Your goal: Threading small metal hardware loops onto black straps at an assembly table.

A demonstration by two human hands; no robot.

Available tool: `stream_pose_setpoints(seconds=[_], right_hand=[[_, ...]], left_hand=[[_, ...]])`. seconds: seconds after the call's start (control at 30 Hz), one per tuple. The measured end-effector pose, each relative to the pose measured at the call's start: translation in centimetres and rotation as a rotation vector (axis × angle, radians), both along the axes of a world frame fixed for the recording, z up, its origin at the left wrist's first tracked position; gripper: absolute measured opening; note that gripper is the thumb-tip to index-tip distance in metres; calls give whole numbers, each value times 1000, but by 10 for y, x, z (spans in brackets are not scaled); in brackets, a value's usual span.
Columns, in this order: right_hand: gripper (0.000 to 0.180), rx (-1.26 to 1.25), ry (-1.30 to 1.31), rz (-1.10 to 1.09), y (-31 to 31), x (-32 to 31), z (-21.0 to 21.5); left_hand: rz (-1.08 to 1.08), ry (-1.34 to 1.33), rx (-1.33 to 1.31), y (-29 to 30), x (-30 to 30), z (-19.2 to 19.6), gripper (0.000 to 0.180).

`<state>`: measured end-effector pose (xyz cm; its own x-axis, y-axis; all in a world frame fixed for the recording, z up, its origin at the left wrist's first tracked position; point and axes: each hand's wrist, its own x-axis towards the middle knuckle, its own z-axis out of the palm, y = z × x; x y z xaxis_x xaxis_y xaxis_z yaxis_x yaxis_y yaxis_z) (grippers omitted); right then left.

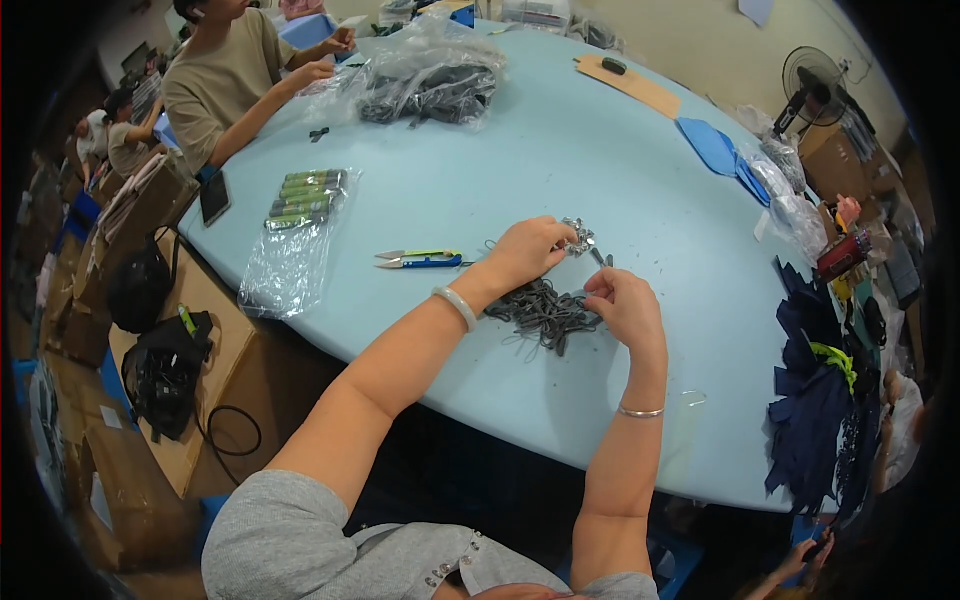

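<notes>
A tangled pile of dark grey cord loops (545, 315) lies on the light blue table between my forearms. Just beyond it is a small heap of shiny metal pieces (577, 237). My left hand (532, 252) is curled at that heap, fingertips touching its edge; whatever it pinches is too small to make out. At the right edge of the pile, my right hand (630, 308) has thumb and fingers pinched on a grey cord loop. A short dark piece (602, 258) shows between the hands. Thread snips (425, 260) with blue and yellow-green handles lie left of my left hand.
Left on the table (450, 190) are a clear bag with green packs (305, 200) and a phone (214, 198). A co-worker (235, 85) sits at the far left beside a plastic bag of dark items (430, 90). Navy fabric pieces (812, 400) hang over the right edge.
</notes>
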<state>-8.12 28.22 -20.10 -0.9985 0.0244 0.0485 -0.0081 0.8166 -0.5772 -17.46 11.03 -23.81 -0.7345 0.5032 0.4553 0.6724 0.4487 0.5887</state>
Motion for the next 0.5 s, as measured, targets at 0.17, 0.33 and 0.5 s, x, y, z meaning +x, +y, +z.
stream_pose_setpoints(seconds=[0.17,0.33,0.5], right_hand=[[9,167,-15,54,0,1,2],[7,-31,35,-58,-2,-3,0],[5,-246,455,50,0,-6,-1]], left_hand=[[-53,-13,53,-3,-1,1,13],[-130,-132,163,-7,1,14,14],[-267,-246,297,-2,11,23,22]])
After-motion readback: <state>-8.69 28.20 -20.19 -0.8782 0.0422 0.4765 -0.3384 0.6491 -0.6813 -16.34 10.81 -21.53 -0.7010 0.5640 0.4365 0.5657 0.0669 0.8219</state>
